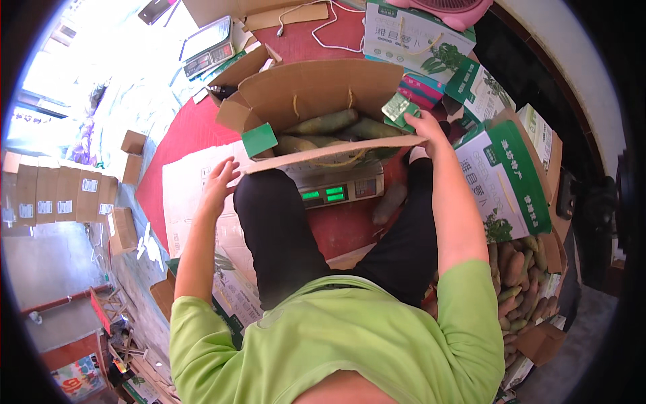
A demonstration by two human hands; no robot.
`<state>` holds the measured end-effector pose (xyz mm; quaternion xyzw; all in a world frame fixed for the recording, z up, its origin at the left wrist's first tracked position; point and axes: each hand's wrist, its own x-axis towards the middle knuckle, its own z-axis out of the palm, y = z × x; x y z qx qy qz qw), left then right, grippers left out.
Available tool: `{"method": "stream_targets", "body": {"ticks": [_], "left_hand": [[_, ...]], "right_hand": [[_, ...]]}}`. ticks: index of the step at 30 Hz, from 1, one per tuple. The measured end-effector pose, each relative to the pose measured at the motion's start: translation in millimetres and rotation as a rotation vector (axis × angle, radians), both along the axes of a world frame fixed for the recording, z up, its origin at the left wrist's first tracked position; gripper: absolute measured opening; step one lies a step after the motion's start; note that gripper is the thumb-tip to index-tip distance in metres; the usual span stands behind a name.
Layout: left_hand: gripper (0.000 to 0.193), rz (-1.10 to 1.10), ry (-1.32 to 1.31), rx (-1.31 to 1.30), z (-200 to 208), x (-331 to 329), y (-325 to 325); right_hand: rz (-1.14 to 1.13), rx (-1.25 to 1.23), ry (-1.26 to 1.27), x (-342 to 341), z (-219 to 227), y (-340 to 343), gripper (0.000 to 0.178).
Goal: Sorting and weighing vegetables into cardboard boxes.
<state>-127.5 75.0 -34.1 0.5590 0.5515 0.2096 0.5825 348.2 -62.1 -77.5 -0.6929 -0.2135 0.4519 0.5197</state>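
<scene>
An open cardboard box point(323, 84) with yellow cord handles stands on a digital scale point(346, 194) between my knees. Large green radishes point(326, 122) lie inside it. My right hand point(428, 131) is at the box's right front corner, its thumb and fingers closed on the green-and-white side flap point(400, 108). To the left, my left hand point(221, 183) is beside the front left corner, fingers apart and holding nothing. Near it, the other green side flap point(260, 140) is folded outward. One loose radish point(390, 204) rests on the red floor right of the scale.
Printed cartons point(501, 182) stand on the right, above a pile of radishes point(525, 283). A second scale point(207, 47) sits at the far left. Stacked brown cartons point(64, 192) line the left side. A white cable point(323, 37) and a pink fan point(447, 10) are at the back.
</scene>
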Motion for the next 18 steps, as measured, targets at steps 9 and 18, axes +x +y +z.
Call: {"method": "stream_targets", "body": {"ticks": [9, 18], "left_hand": [[0.064, -0.002, -0.181, -0.154, -47, 43, 41], [0.05, 0.118, -0.246, -0.115, -40, 58, 48]], "right_hand": [[-0.064, -0.018, -0.082, 2, 6, 12, 0.036], [-0.061, -0.021, -0.061, 4, 2, 10, 0.034]]}}
